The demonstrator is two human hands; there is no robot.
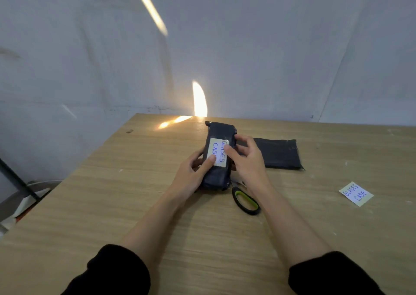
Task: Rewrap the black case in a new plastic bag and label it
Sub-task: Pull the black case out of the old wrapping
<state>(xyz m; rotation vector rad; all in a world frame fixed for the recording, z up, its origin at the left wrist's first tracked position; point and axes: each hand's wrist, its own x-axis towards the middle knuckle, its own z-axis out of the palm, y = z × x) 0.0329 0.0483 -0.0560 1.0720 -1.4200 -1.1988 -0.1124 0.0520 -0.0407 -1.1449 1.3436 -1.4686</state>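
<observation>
Black oblong case wrapped in dark plastic film (218,157): lies flat near the centre of the light wood-grain tabletop (157,215), long axis running roughly 12 to 6 o'clock. White rectangular paper label (217,151) sits on its top face, blue handwriting reading "GLASES CASE", text turned sideways to the camera.

Left hand (191,173): at the case's 8 o'clock, fingers wrapped against the case's left side, thumb pressed down on the near-left corner of the label. Hand is closed onto the wrapped case.

Right hand (246,157): at the case's 3 o'clock, fingers curled and spread; index fingertip rests on the label's right edge, other fingers touch the case's far right side. Whether it truly clamps the case or only rests on it, cannot tell.

Both forearms bare, black sleeves (117,272) pushed up near the elbows at the bottom of the view.

Scissors with black-and-lime-green handle loop (246,201): at the case's 5 o'clock, just beside its near end, blades mostly hidden under the right wrist.

Flat dark plastic bag, rectangular (280,153): at 3 o'clock, behind the right hand, lying flat.

Second white paper label with the same blue wording (356,193): well apart at 4 o'clock, lying loose, skewed.

Pale wall (225,46) at 12 o'clock, streaked with warm light patches.
</observation>
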